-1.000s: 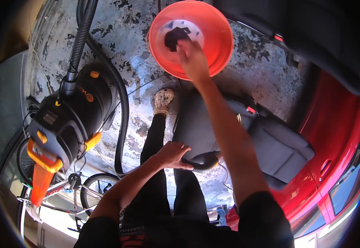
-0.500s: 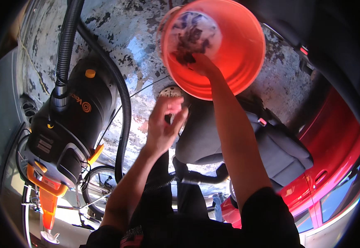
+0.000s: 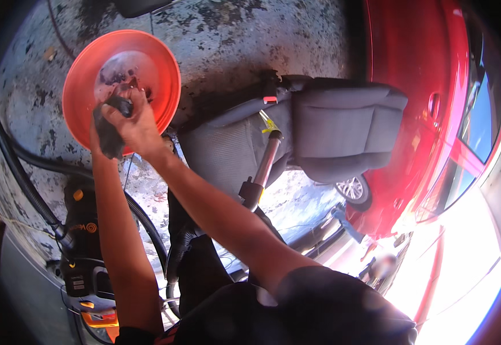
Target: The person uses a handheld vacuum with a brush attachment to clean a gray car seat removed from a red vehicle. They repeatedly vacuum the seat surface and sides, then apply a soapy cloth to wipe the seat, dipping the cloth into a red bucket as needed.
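Both my hands are together over the near part of an orange bucket (image 3: 169,92), closed on a wet-looking dark cloth (image 3: 108,135). My right hand (image 3: 138,127) wraps its fingers round the bunched upper part. My left hand (image 3: 95,138) grips it from the left, mostly hidden behind the hanging cloth. Inside the bucket, cloudy water (image 3: 127,63) with dark patches covers the bottom.
A grey car seat (image 3: 342,123) lies to the right, with a vacuum wand (image 3: 265,167) and clear nozzle against its cushion. Beyond stands a red car (image 3: 417,69). A black vacuum cleaner (image 3: 81,215) and its hose (image 3: 26,184) are at left, on worn floor.
My right hand has come up from inside the bucket with the dark cloth, and my left hand has joined it there. The view has swung right, showing more of the seat and car.
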Demonstrator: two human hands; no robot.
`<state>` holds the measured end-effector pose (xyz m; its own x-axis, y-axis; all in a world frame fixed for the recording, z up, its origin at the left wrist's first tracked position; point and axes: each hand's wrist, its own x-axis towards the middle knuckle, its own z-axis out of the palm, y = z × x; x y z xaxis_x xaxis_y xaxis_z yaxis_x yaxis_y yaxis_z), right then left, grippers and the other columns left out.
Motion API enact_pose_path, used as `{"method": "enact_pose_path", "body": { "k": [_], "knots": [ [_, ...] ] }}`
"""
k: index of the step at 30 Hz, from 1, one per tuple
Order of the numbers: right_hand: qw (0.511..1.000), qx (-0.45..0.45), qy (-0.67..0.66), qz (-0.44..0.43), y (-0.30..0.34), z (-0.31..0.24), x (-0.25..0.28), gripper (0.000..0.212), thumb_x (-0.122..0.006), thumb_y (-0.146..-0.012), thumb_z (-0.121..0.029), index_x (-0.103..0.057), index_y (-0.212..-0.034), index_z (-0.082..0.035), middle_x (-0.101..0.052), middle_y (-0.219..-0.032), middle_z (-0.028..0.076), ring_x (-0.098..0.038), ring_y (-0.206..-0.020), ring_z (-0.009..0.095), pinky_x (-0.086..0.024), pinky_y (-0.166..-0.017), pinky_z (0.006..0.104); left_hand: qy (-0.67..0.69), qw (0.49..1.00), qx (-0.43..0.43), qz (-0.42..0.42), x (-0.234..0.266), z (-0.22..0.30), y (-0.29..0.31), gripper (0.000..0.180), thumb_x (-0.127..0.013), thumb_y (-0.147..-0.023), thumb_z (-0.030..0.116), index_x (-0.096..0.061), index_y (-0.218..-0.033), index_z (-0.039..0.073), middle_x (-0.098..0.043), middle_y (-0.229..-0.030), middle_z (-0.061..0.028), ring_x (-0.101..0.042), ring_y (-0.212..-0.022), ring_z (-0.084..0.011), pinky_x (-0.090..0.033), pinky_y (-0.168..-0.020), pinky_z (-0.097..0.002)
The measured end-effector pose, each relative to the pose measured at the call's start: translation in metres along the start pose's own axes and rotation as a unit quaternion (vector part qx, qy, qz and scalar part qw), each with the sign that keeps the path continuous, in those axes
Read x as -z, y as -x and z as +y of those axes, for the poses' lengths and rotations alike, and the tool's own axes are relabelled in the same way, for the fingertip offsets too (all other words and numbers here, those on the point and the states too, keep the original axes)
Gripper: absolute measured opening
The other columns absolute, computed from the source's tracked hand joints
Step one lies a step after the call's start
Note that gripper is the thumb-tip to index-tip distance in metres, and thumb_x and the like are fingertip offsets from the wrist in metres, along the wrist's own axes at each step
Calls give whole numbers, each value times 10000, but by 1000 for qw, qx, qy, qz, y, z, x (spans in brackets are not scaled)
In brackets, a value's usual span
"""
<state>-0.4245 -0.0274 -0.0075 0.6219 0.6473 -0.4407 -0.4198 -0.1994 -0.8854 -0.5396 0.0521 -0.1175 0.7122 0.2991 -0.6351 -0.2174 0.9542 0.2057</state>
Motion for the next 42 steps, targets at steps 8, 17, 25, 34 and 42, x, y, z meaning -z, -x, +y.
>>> {"method": "enact_pose_path", "body": {
  "k": [8,17,25,34,42],
  "knots": [
    [965,-66,235,95,5,39,-16,325,-671,-985,-311,-688,-1132,-21,-727,-1101,306,-708,-1070,487,-561,-935,559,51,999,3,1,22,-12,12,506,-576,-1097,439,-690,-1345,13,-736,-1215,-130,-690,-1155,-253,-524,-1065,-400],
    [923,-198,319,78,-16,47,8,528,-636,-1015,-512,-701,-1145,-4,-746,-993,319,-739,-997,498,-585,-815,609,-428,816,-142,362,-43,-25,2,451,-772,-997,433,-828,-1042,-13,-743,-891,-54,-619,-823,-140,-508,-768,-359],
    [984,-136,92,69,15,12,45,733,-676,-1007,-591,-582,-1397,23,-621,-1191,326,-613,-1219,478,-508,-1000,529,-603,644,-228,412,-85,-35,43,547,-723,-1011,483,-768,-1121,-51,-780,-957,-129,-714,-810,-229,-554,-751,-397],
    [981,44,-149,114,183,-92,239,839,-794,-925,-115,-381,-1653,-61,-460,-1577,125,-445,-1454,233,-380,-1211,380,-650,715,-251,51,-305,-229,146,583,-516,-1127,476,-556,-1478,12,-632,-1408,-172,-656,-1202,-268,-522,-1012,-398],
    [966,-1,75,248,260,-175,616,444,-767,-924,-24,-683,-1360,-47,-700,-1322,81,-673,-1177,177,-547,-1046,341,-658,730,-171,67,-307,-376,102,466,-629,-1100,269,-565,-1535,113,-673,-1293,-120,-685,-926,-169,-567,-810,-345]
  ]
}}
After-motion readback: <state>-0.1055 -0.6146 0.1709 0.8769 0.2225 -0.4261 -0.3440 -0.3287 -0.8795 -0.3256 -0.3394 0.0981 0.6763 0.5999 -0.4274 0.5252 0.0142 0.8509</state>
